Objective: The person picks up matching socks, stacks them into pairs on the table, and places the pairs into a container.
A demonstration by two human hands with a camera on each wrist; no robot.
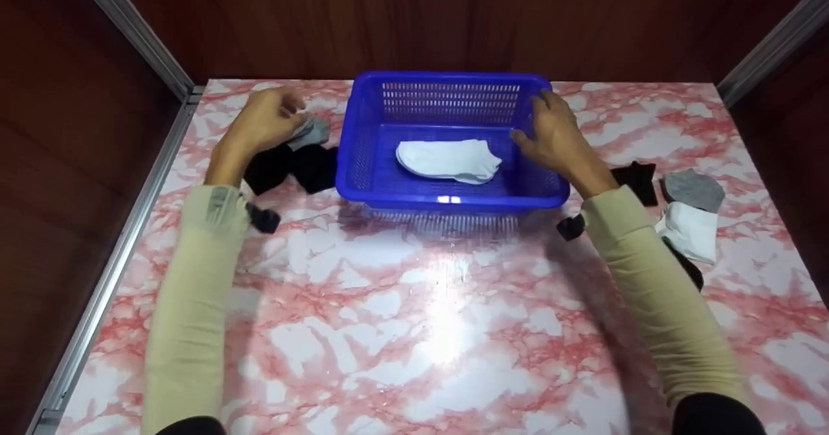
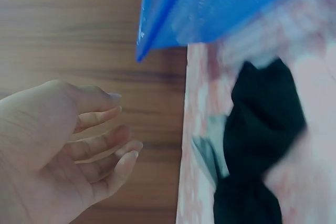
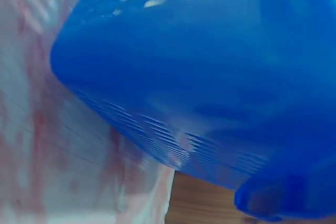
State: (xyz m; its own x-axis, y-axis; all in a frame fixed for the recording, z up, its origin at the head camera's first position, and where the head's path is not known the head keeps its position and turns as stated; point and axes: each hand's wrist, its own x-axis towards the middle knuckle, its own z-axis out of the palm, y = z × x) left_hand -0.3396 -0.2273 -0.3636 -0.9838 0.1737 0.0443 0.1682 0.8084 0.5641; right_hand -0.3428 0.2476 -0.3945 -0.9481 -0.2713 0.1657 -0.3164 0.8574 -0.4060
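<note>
A blue plastic basket [image 1: 453,199] stands at the back of the table, with white socks [image 1: 447,160] lying flat on its floor. My left hand [image 1: 265,118] hovers above grey socks [image 1: 314,134] left of the basket; the left wrist view shows its loosely bent fingers [image 2: 100,145] holding nothing. Black socks [image 2: 262,124] lie beside the grey ones. Over the basket's right rim reaches my right hand [image 1: 554,131], thumb and fingers apart on the inner side. The basket's wall [image 3: 184,77] fills most of the right wrist view and hides that hand.
Right of the basket lie a black sock [image 1: 638,179], a grey sock [image 1: 693,189] and a white sock [image 1: 690,231], with another dark piece partly under my right sleeve. A wooden panel [image 1: 453,21] rises behind the red-and-white marbled table [image 1: 363,331]; metal-framed panels flank it.
</note>
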